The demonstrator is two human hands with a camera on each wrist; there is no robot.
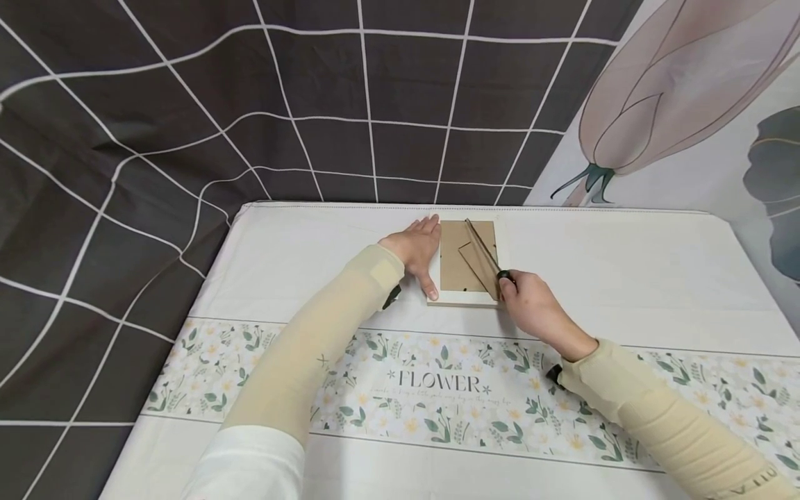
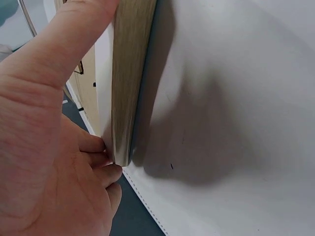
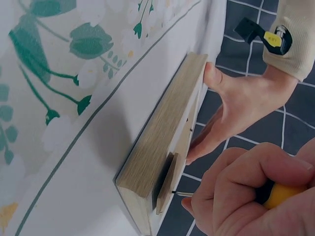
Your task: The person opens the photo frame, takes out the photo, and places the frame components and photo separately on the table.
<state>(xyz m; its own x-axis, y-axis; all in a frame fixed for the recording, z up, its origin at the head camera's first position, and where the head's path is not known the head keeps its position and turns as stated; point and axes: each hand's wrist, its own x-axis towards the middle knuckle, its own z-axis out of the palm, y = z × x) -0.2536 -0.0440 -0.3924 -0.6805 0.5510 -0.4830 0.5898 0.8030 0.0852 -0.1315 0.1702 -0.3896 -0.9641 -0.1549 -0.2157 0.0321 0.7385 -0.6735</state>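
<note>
A picture frame [image 1: 464,299] with pale wooden sides lies back up on the table, showing a brown backing board [image 1: 453,274] with small black tabs. On that board is an angled brown stand flap [image 1: 480,268]; its edge stands a little proud in the right wrist view. My left hand [image 1: 420,251] rests along the frame's left side, fingers straight at the far corner, thumb spread to the near corner. My right hand [image 1: 536,305] grips a screwdriver with a yellow and black handle [image 3: 283,194]. Its thin shaft [image 1: 484,246] slants over the board, tip near the far edge; contact there is unclear.
A white tablecloth [image 1: 300,278] with a floral band reading FLOWER [image 1: 440,380] covers the table. Behind and to the left hangs a dark curtain with a white grid [image 1: 312,83]. A flower-print sheet [image 1: 662,125] hangs at the right.
</note>
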